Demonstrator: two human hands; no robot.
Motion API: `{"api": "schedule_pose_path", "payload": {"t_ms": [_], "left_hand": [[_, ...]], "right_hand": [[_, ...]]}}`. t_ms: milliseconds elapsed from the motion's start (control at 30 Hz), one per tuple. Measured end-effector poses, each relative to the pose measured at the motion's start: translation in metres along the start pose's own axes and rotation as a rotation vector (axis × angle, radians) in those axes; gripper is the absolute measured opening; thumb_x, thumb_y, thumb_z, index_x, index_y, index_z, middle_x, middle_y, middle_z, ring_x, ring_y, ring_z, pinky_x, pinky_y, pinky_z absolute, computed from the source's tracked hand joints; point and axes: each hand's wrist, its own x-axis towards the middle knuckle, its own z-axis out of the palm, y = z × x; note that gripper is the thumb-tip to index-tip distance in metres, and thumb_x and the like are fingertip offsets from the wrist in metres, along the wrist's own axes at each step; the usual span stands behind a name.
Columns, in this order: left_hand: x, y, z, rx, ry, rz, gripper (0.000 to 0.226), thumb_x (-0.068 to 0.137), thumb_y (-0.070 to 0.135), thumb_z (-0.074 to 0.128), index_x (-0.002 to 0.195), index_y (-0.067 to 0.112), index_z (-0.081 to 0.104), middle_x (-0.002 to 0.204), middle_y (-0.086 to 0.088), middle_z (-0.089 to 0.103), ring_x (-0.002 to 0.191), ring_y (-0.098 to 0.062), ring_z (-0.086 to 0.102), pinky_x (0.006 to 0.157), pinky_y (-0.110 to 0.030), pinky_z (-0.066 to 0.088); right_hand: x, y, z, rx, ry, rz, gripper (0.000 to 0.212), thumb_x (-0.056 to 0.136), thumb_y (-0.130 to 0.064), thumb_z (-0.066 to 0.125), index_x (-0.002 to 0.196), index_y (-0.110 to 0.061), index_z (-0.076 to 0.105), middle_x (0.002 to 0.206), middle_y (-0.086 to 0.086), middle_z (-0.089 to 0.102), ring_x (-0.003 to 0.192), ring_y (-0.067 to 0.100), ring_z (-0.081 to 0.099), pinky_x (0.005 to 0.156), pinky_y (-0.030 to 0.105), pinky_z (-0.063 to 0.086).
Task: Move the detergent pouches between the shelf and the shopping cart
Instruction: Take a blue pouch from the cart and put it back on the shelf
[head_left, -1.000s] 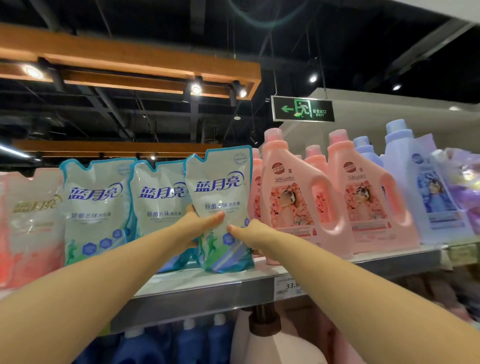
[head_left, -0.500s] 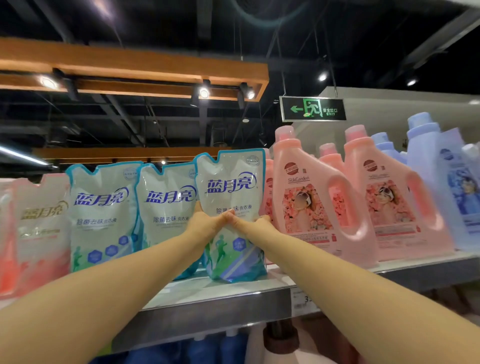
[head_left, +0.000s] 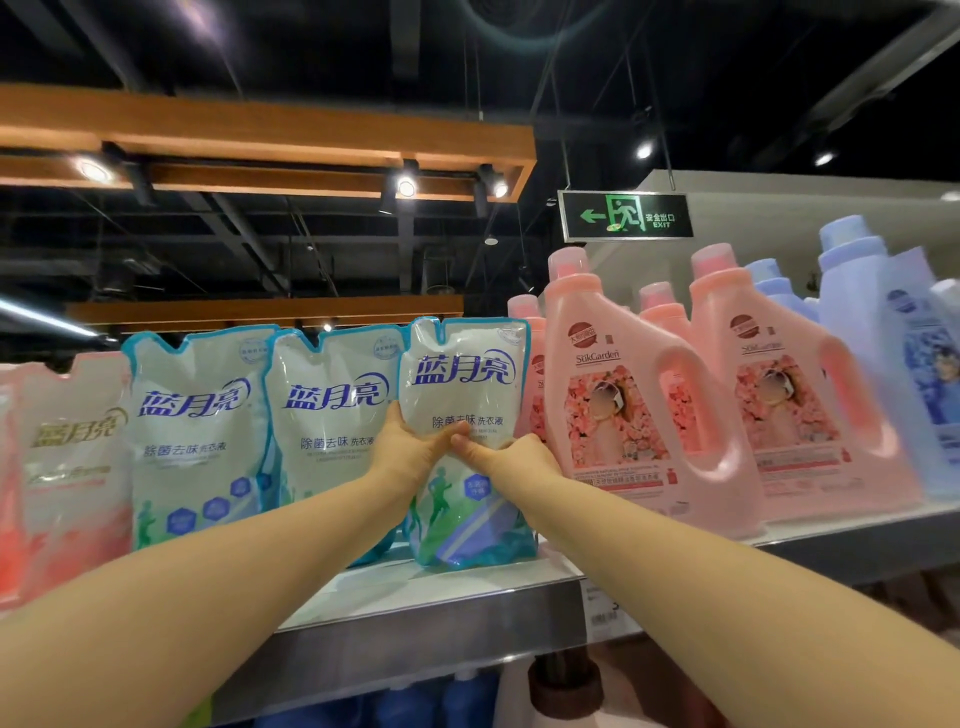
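Observation:
A white and teal detergent pouch (head_left: 465, 374) stands upright on the metal shelf (head_left: 415, 618), rightmost of three alike. My left hand (head_left: 410, 452) grips its left side and my right hand (head_left: 511, 457) grips its right side, thumbs meeting on its front at mid height. The fingers behind the pouch are hidden. Two more teal pouches (head_left: 200, 431) (head_left: 332, 426) stand to its left on the same shelf. No shopping cart is in view.
Pink pouches (head_left: 67, 467) stand at the far left. Pink detergent bottles (head_left: 618, 400) crowd the pouch's right side, with blue bottles (head_left: 883, 364) beyond. Blue bottles and a white bottle with a brown cap (head_left: 566, 686) sit on the lower shelf. A price tag (head_left: 602, 608) hangs on the shelf edge.
My thumbs have closed together on the pouch's front. The pouch now stands straighter on the shelf, close against the pink bottle. The view has shifted slightly left.

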Motion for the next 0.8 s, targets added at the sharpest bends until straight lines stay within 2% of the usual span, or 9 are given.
{"api": "schedule_pose_path", "payload": {"t_ms": [67, 200, 467, 533, 633, 800], "left_hand": [[0.0012, -0.0001, 0.0002, 0.004, 0.009, -0.001, 0.063, 0.069, 0.008, 0.077, 0.123, 0.010, 0.043, 0.104, -0.005, 0.059, 0.097, -0.019, 0.053, 0.088, -0.029, 0.042], [0.0039, -0.0006, 0.0005, 0.014, 0.009, -0.003, 0.064, 0.068, 0.011, 0.078, 0.123, 0.011, 0.044, 0.105, -0.005, 0.060, 0.100, -0.020, 0.054, 0.091, -0.033, 0.043], [0.0071, -0.0056, 0.0018, 0.020, 0.026, 0.015, 0.059, 0.067, 0.012, 0.079, 0.119, 0.013, 0.049, 0.102, -0.006, 0.063, 0.096, -0.022, 0.058, 0.086, -0.032, 0.046], [0.0071, -0.0067, 0.0009, 0.009, 0.010, 0.004, 0.059, 0.069, 0.009, 0.078, 0.120, 0.011, 0.050, 0.102, -0.006, 0.063, 0.096, -0.021, 0.058, 0.083, -0.030, 0.045], [0.0074, -0.0084, -0.0011, -0.001, 0.000, -0.012, 0.064, 0.070, 0.008, 0.076, 0.128, 0.009, 0.048, 0.109, -0.010, 0.064, 0.099, -0.023, 0.057, 0.085, -0.031, 0.044], [0.0060, -0.0097, -0.0046, 0.031, -0.022, -0.049, 0.067, 0.068, 0.019, 0.080, 0.127, 0.015, 0.048, 0.110, -0.008, 0.065, 0.100, -0.024, 0.059, 0.087, -0.034, 0.047]], "right_hand": [[-0.0001, 0.0001, -0.0021, 0.004, -0.001, 0.002, 0.084, 0.059, -0.067, 0.072, 0.115, -0.005, 0.058, 0.108, 0.011, 0.067, 0.096, 0.028, 0.064, 0.073, 0.032, 0.048], [0.0006, 0.0014, -0.0044, 0.029, 0.001, -0.017, 0.066, 0.067, -0.059, 0.072, 0.108, -0.008, 0.065, 0.104, 0.011, 0.068, 0.093, 0.029, 0.064, 0.085, 0.036, 0.052], [0.0012, 0.0027, -0.0016, 0.044, 0.031, -0.020, 0.064, 0.064, -0.061, 0.074, 0.102, -0.011, 0.066, 0.095, 0.009, 0.070, 0.087, 0.029, 0.066, 0.080, 0.036, 0.054], [0.0006, 0.0019, 0.0004, 0.068, 0.036, -0.030, 0.071, 0.061, -0.060, 0.076, 0.108, -0.009, 0.062, 0.099, 0.009, 0.069, 0.090, 0.028, 0.065, 0.082, 0.037, 0.053], [-0.0022, -0.0001, 0.0007, 0.113, 0.045, -0.025, 0.088, 0.063, -0.054, 0.078, 0.125, -0.004, 0.043, 0.117, 0.011, 0.060, 0.105, 0.029, 0.059, 0.093, 0.042, 0.049], [-0.0068, -0.0016, -0.0037, 0.125, 0.040, -0.057, 0.089, 0.071, -0.050, 0.074, 0.133, -0.004, 0.030, 0.130, 0.012, 0.049, 0.118, 0.031, 0.050, 0.100, 0.043, 0.042]]}}
